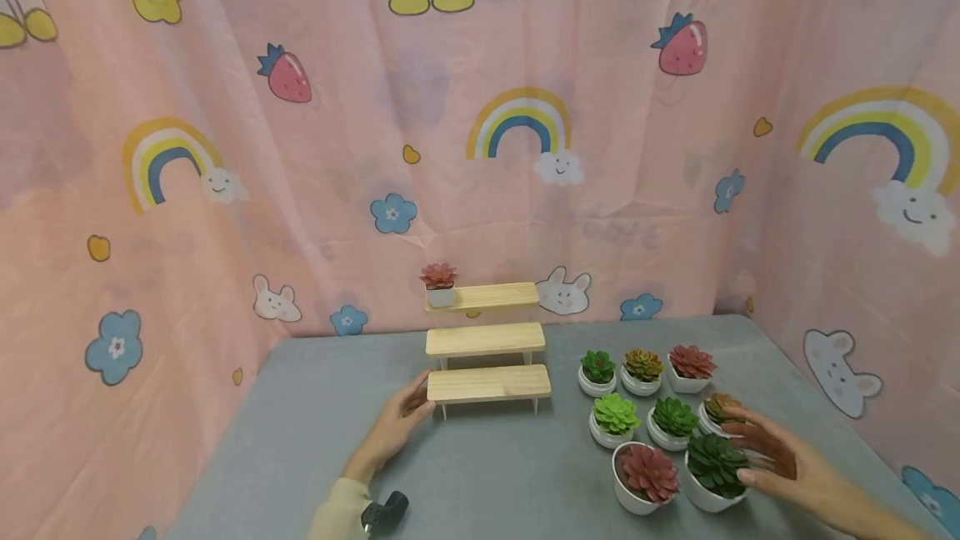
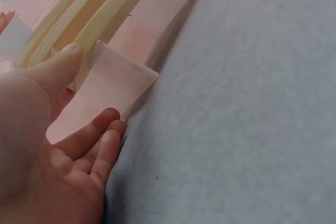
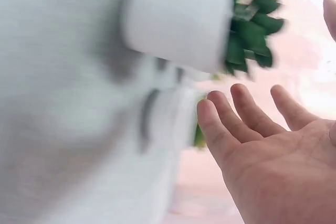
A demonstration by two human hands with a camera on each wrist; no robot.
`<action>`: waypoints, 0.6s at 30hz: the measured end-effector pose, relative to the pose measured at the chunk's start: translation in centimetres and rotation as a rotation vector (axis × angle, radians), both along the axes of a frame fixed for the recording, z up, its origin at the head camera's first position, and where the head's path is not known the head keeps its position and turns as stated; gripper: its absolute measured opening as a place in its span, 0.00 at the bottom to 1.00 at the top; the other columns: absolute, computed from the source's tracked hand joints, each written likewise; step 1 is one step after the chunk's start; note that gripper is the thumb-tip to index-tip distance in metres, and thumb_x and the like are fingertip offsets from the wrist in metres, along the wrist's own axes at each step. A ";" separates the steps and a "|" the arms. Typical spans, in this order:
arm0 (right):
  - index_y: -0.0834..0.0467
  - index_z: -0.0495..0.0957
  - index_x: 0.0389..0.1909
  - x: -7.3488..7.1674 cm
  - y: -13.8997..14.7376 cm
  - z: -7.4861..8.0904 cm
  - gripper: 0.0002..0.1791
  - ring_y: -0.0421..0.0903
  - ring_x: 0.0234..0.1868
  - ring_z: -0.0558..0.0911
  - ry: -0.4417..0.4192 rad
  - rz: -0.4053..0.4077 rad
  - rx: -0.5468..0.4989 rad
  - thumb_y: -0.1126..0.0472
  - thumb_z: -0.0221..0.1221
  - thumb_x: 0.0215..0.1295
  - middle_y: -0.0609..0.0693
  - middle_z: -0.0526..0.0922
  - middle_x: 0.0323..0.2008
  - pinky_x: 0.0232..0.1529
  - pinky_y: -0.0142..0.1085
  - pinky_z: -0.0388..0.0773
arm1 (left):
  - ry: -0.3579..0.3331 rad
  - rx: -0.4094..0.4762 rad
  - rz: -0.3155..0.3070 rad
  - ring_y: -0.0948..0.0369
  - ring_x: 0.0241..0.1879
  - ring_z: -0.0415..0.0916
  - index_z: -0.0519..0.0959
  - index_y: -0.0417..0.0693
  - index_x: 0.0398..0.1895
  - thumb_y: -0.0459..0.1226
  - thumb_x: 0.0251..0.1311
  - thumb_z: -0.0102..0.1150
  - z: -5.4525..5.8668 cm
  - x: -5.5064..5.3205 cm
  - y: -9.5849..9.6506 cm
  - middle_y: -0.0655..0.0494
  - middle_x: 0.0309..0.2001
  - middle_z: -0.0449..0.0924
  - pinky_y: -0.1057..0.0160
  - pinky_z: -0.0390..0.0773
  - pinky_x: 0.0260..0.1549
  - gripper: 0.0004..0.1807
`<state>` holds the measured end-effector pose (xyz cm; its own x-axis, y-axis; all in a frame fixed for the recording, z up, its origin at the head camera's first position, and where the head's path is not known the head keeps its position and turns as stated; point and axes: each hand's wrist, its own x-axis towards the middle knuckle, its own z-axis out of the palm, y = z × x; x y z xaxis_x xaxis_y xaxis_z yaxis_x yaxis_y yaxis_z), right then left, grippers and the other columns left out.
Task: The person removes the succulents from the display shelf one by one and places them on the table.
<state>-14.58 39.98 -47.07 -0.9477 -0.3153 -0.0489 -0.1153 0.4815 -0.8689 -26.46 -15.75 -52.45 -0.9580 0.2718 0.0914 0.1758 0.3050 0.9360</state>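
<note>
My left hand [image 1: 393, 427] holds the left end of a tiered wooden display stand [image 1: 487, 384] with clear supports. In the left wrist view, its thumb lies against the wooden board [image 2: 118, 17] and several fingertips are by the clear side panel [image 2: 113, 74]. On the stand's top tier, at the left, sits a red succulent in a white pot [image 1: 440, 286]. My right hand [image 1: 787, 461], fingers spread, hovers beside a dark green succulent in a white pot [image 1: 716, 473]. The right wrist view shows a gap between the fingers and that pot [image 3: 176, 22]. An orange-brown succulent [image 1: 720, 411] is partly hidden behind this hand.
Several other potted succulents stand in rows on the right, among them a red one [image 1: 647, 477], a bright green one [image 1: 615, 417] and another red one [image 1: 690, 367]. The grey tabletop [image 1: 300, 440] meets a pink patterned curtain [image 1: 337, 257] at the back and sides.
</note>
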 end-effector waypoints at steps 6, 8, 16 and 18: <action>0.55 0.55 0.78 -1.5 -1.8 4.5 0.32 0.18 0.59 0.72 0.234 0.060 -0.006 0.70 0.49 0.76 0.18 0.68 0.62 0.48 0.27 0.80 | 0.006 -0.018 -0.004 0.42 0.66 0.74 0.58 0.45 0.79 0.42 0.73 0.56 -0.1 0.0 -0.1 0.37 0.66 0.74 0.40 0.72 0.66 0.35; 0.56 0.56 0.77 -2.2 -3.0 6.1 0.32 0.18 0.60 0.71 0.254 0.074 0.002 0.69 0.50 0.76 0.20 0.68 0.63 0.49 0.28 0.81 | 0.006 -0.028 -0.004 0.41 0.66 0.73 0.58 0.45 0.79 0.43 0.74 0.55 -0.1 0.0 -0.2 0.37 0.66 0.74 0.39 0.72 0.66 0.35; 0.57 0.59 0.76 -5.9 -8.3 9.8 0.31 0.20 0.61 0.71 0.329 0.127 0.033 0.64 0.55 0.75 0.57 0.71 0.69 0.54 0.26 0.79 | 0.007 -0.028 -0.009 0.42 0.66 0.73 0.57 0.44 0.79 0.44 0.74 0.55 -0.1 -0.2 -0.2 0.37 0.67 0.73 0.42 0.73 0.66 0.36; 0.57 0.60 0.76 -6.9 -9.5 10.3 0.31 0.26 0.63 0.73 0.317 0.141 0.026 0.63 0.55 0.75 0.65 0.70 0.69 0.56 0.29 0.80 | 0.011 -0.023 -0.016 0.42 0.67 0.73 0.56 0.44 0.79 0.44 0.74 0.55 0.0 -0.2 -0.2 0.37 0.68 0.73 0.41 0.72 0.66 0.36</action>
<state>-21.45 30.44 -36.74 -0.8642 -0.4467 0.2316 -0.4448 0.4630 -0.7667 -26.69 -15.90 -52.44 -0.9524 0.2895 0.0958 0.1915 0.3235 0.9266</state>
